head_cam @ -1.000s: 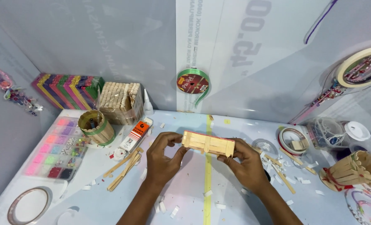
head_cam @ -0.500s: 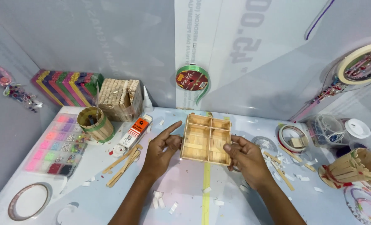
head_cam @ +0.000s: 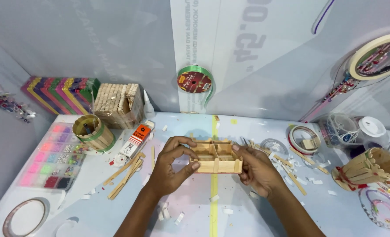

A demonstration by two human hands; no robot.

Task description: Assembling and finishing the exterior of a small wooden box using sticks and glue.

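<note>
Both hands are on a little popsicle-stick tray (head_cam: pixel 215 156) with dividers inside, held just above the tabletop (head_cam: pixel 256 210) right over the yellow line (head_cam: pixel 213 193) that runs down the middle. Left hand (head_cam: pixel 173 169) pinches the tray's left end, thumb on the front edge and fingers curled over the back, and right hand (head_cam: pixel 257 169) grips the right end the same way, so neither one is spread, both are clamped on the wood. The tray sits level, open side up, so you can see the compartments. Left of the hands there's a scatter of loose popsicle sticks (head_cam: pixel 127 173), a glue tube (head_cam: pixel 135 138) with an orange label, a round stick-built pen cup (head_cam: pixel 92 131) banded in green, and a bead organizer (head_cam: pixel 50 156) with pink and green sections. Behind those, a bundle of plain sticks (head_cam: pixel 118 104) and a stack of coloured ones (head_cam: pixel 59 94) lean on the wall. Off to the right sit a tape roll (head_cam: pixel 303 138) and another stick holder (head_cam: pixel 366 166) tipped on its side. Small paper scraps (head_cam: pixel 177 217) are all over the place.
</note>
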